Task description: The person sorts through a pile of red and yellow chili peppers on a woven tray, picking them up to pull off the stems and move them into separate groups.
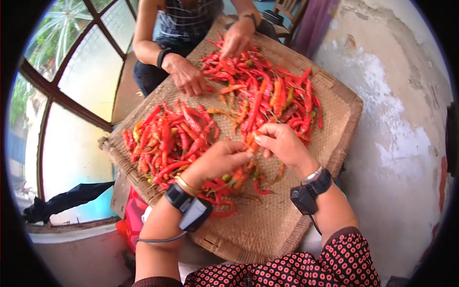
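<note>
Item 1. Woven tray (pixel 330 115), one, roughly square, carrying all the chillies listed below.

Item 2. Left hand (pixel 217 160), one, above the tray's near edge. The fingers are curled shut, and their tips meet the lower end of the held chilli (pixel 250 142).

Item 3. Right hand (pixel 283 143), one, just beside the left hand, towards the tray's right edge. The thumb and fingers are closed on the same chilli from the other side.

Item 4. Held chilli, one, orange-red, pinched between the fingertips of both hands, above the middle of the tray. Most of its length is covered by the fingers.

Item 5. Heaps of red chillies, three; single pods are too many to be counted.
- Left heap (pixel 167 138), along the tray's left edge, just beside the left hand.
- Far heap (pixel 267 93), spread from the far edge to the right edge, touching the right hand's knuckles.
- Near heap (pixel 229 184), small, lying under both wrists, near the near edge.

Item 6. Wrist devices, two: a grey one (pixel 193 210) with a cable on the left wrist, and a black one (pixel 306 196) on the right wrist.

Item 7. Bangles, two: a gold one (pixel 184 184) on the left wrist, a silver one (pixel 311 174) on the right wrist.

Item 8. Co-worker's hands, two, at the far edge: one (pixel 189 76) resting on bare weave at the far left corner, the other (pixel 237 38) laid on the far heap.
</note>
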A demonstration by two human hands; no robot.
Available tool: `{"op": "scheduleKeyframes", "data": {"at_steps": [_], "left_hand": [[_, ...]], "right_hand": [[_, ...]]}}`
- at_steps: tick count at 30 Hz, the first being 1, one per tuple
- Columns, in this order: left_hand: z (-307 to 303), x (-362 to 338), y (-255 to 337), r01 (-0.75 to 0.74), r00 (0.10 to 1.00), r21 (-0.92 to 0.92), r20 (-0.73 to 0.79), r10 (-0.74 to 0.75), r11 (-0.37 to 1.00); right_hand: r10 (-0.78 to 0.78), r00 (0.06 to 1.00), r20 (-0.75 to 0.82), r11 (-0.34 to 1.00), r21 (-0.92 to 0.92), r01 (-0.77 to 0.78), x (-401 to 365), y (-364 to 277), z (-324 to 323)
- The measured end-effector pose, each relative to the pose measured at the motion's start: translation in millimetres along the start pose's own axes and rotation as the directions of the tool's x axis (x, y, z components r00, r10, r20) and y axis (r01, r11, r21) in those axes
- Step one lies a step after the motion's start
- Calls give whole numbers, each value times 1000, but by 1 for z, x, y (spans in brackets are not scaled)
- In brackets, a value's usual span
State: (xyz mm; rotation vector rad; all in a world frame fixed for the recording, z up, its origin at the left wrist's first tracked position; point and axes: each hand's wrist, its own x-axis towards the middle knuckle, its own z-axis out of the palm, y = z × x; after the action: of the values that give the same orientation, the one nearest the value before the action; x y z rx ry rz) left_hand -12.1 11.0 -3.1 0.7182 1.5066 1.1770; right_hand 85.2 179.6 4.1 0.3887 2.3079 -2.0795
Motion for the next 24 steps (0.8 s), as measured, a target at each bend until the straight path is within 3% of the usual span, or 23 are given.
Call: {"op": "scheduleKeyframes", "data": {"at_steps": [4,6,7,10,11,12,13,14,15,16,17,18,20,22,24], "left_hand": [[-9,-2,6,70,997,66,-25,-68,995],[-15,-2,1,47,996,276,-85,-24,960],[-17,-3,2,105,992,293,-104,-77,950],[-24,-4,7,87,985,209,-163,-53,974],[-28,-2,6,10,974,40,-226,0,999],[-25,1,6,15,974,40,-226,-5,999],[-19,6,8,-268,870,-205,-470,146,941],[-15,9,11,-566,681,-343,-707,190,749],[-19,8,10,-563,638,-317,-754,158,763],[-20,5,8,-563,638,-317,-753,158,763],[-19,0,6,-427,701,-201,-689,182,882],[-20,-3,5,-282,762,-62,-621,185,957],[-13,-2,0,-137,918,28,-372,137,990],[7,-3,1,-94,984,-68,-159,82,993],[6,-2,-1,-29,994,-6,-102,29,1000]], "right_hand": [[40,999,-24,998,47,-39,3,3,-6],[-142,979,-147,882,-468,58,6,5,-12],[-140,973,-184,760,-650,-13,4,2,-16],[-126,987,-97,725,-688,25,4,9,-21],[-108,988,-109,758,-652,11,4,7,-19],[-106,988,-110,761,-649,9,4,7,-18],[-71,995,-72,805,-593,15,4,7,-18],[-41,999,-33,844,-536,17,4,6,-17],[-40,999,-35,845,-534,15,3,5,-16],[59,998,-7,926,-372,-58,3,3,-13],[150,988,39,969,-202,-139,4,0,-11],[149,988,41,969,-203,-137,4,-2,-9],[147,985,88,987,54,-152,3,-4,-4],[131,987,90,981,131,-142,4,-2,-2],[134,987,89,965,216,-151,3,3,0]]}}
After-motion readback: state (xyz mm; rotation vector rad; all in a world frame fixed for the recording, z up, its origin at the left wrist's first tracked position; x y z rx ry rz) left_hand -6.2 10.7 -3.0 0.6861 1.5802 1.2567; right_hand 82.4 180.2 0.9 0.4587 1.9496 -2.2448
